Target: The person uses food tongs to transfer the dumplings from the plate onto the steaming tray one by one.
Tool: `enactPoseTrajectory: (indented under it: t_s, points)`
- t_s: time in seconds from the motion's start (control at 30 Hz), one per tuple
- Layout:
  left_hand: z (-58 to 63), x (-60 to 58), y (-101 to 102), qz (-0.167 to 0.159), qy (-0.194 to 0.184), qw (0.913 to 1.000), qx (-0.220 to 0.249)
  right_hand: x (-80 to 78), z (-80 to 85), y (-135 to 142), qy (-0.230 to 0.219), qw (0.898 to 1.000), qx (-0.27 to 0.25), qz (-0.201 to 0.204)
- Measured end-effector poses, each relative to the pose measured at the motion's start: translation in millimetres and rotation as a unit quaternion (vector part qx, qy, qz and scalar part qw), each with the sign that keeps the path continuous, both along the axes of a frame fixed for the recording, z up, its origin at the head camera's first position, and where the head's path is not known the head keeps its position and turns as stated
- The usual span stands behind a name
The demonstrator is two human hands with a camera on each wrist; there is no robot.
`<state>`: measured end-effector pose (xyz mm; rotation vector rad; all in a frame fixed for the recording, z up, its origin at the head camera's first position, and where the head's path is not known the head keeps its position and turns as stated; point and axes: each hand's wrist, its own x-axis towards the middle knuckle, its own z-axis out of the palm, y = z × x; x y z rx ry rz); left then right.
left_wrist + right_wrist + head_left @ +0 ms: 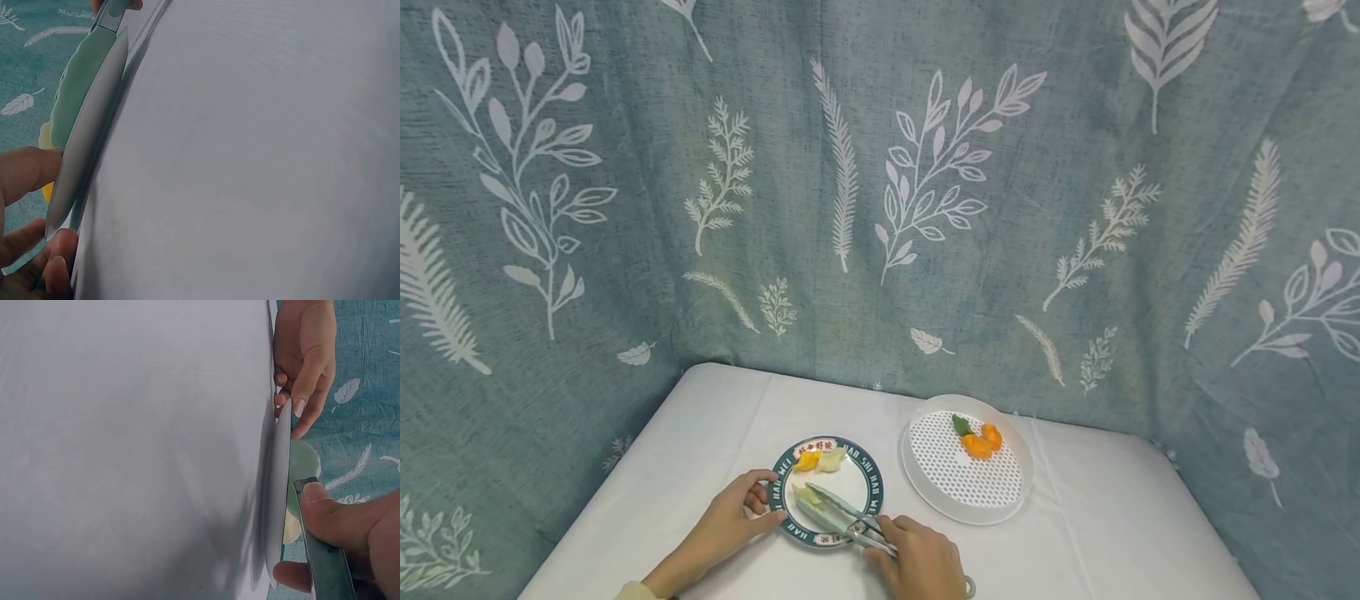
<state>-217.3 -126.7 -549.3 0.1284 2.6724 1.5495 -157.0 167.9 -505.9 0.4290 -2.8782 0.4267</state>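
Observation:
My left hand point(730, 517) pinches the left rim of a round plate point(855, 483) with a dark green lettered border. In the left wrist view the thumb point(31, 172) lies over the edge, with fingers below it. Metal tongs point(842, 527) with broad pale green tips are gripped in my right hand point(925, 557). Between the tong tips, low over the plate, shows a pale yellow-green piece point(805, 493). Toward the plate's back sit a yellow piece point(807, 461) and a cream piece point(831, 460), both small and dumpling-like.
A round white steamer tray point(917, 467) with a perforated base stands to the right of the plate. Inside it lie two orange pieces point(977, 447) and a green piece point(961, 425). A leaf-patterned curtain point(865, 208) hangs behind the white-covered table point(1120, 517).

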Motion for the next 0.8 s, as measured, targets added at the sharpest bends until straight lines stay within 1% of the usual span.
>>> enactPoseTrajectory:
  t_s: [0.17, 0.33, 0.5, 0.6, 0.8]
  points:
    - [-0.6, -0.2, 0.2, -0.001, 0.002, 1.0000, 0.000, -0.4, 0.3, 1.9, -0.010, 1.000, -0.002, -0.003]
    - [-0.8, -0.1, 0.5, 0.002, -0.005, 1.0000, -0.002, -0.6, 2.5, 6.0, -0.014, 1.000, -0.012, -0.013]
    - [-1.3, -1.0, 0.4, 0.004, -0.006, 1.0000, -0.005, 0.7, 8.3, 12.5, 0.013, 0.999, -0.039, -0.017]
    - [-1.0, -0.6, 0.3, 0.005, -0.008, 0.9999, -0.006, 1.9, 12.2, 16.3, 0.032, 0.998, -0.044, -0.028]
    - [0.2, 0.1, 1.2, 0.009, -0.008, 0.9998, -0.013, 2.0, 22.7, 25.2, 0.049, 0.997, -0.049, -0.045]
